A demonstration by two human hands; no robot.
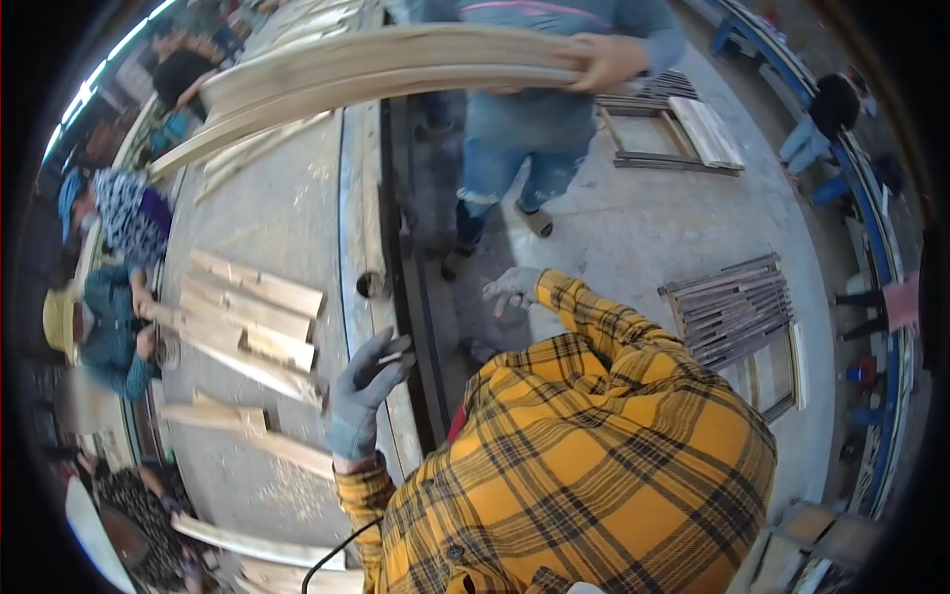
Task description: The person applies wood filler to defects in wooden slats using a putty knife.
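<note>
My left hand (364, 394), in a grey glove, is raised over the near edge of the conveyor table (341, 247). Its fingers are loosely bent and apart, and I see nothing held in them. The closest wood to it is a set of pale boards (252, 309) lying on the table. My right hand (515, 288), also gloved, hangs in the air over the floor, fingers spread and holding nothing. Ahead of me a person (534, 119) carries a bundle of long boards (396, 64) across the front of my view.
Beyond the table several people stand, one in a straw hat (61, 319) touching a board. Stacked dark wooden slats (732, 307) lie on the floor at right, with wooden frames (658, 134) farther ahead. A blue rail line (871, 218) runs along the far right.
</note>
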